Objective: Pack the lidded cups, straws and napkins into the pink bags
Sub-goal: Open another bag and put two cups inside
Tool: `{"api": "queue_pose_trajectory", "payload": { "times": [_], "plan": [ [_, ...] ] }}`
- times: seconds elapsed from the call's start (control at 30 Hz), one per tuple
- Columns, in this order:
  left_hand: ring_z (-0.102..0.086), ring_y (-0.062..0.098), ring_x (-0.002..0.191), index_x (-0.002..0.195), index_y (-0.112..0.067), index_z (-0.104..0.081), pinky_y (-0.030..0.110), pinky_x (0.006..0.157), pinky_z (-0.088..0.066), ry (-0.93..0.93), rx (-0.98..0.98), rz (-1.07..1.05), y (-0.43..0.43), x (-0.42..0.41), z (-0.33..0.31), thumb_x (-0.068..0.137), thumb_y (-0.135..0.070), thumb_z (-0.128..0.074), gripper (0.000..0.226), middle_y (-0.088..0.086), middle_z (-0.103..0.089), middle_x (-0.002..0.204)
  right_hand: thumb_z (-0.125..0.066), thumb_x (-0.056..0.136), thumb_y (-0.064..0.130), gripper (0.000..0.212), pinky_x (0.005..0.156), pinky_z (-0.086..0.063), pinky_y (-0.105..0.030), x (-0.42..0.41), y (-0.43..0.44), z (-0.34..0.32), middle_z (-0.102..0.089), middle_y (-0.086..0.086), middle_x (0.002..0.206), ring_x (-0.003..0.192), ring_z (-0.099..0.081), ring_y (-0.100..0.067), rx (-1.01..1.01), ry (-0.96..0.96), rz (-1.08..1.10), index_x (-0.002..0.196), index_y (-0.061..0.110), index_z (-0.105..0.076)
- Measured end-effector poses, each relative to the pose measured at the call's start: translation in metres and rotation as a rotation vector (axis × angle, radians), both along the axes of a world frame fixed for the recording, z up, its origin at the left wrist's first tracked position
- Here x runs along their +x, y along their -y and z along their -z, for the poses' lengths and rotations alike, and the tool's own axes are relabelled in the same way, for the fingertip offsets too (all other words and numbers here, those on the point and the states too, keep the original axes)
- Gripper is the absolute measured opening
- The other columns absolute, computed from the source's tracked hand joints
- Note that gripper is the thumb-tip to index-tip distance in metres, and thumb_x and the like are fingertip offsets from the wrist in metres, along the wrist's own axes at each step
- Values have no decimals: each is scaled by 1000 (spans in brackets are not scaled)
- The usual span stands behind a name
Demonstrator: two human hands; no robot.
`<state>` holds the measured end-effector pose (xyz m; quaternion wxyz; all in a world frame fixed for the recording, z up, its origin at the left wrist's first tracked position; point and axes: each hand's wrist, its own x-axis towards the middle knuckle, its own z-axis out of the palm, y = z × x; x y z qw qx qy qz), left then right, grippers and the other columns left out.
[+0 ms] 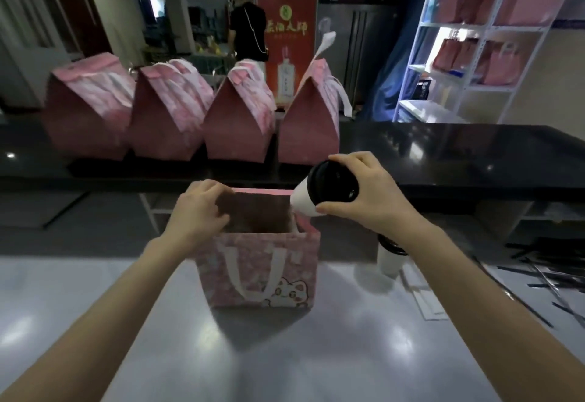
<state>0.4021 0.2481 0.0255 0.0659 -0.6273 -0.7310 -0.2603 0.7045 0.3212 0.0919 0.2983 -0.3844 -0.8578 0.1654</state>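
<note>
Because the right hand (376, 194) curls round the black lid (334, 186) end of a white cup (302, 202), tilted above the open pink bag (262, 271), the lid might pop loose; the stiffer paper wall looks the safer hold. The left hand (201, 208) grips the bag's thin, floppy rim. A second cup (390, 260) stands on the desk (285, 354).

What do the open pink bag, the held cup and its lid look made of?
The open pink bag looks like matte printed card, given its crisp folded edges. The cup is white and matte, probably paper. Its lid is black with faint sheen, likely plastic.
</note>
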Motion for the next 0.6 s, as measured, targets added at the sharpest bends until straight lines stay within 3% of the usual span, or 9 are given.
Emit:
{"api": "queue_pose_trajectory", "payload": {
  "times": [0.13,0.27,0.4,0.5,0.6],
  "plan": [
    [-32,25,137,132,-23,-54,40,110,-29,66,-204,89,-3,-36,15,70,-32,-80,67,-2,-50,137,-81,60,54,89,98,-39,-25,-63,-3,8,-41,14,119,112,-45,-7,-67,8,-80,138,31,-44],
    [-9,21,148,145,-35,-32,45,119,-10,53,-276,104,8,-43,21,61,-56,-79,99,-8,-35,152,-83,62,52,91,98,-41,-28,-109,-4,29,-38,13,122,117,-44,-12,-133,137,-159,140,31,-41],
    [20,16,146,153,-31,-3,46,116,15,-75,-355,136,29,-36,29,57,-78,-65,123,-10,-3,161,-83,61,48,92,90,-41,-23,-133,2,54,-37,15,124,115,-42,-9,-180,273,-224,140,33,-39],
    [35,15,140,153,-27,9,50,116,17,-135,-403,119,45,-28,37,49,-91,-48,135,-10,16,160,-82,62,46,91,98,-44,-33,-142,11,73,-39,11,131,121,-39,-12,-123,384,-240,140,34,-38],
    [42,14,136,153,-23,10,50,116,17,-161,-418,116,56,-26,40,51,-92,-43,135,-8,25,158,-82,63,45,90,98,-46,-35,-150,23,91,-40,11,134,123,-39,-13,-91,443,-247,140,35,-36]
  ]
}}
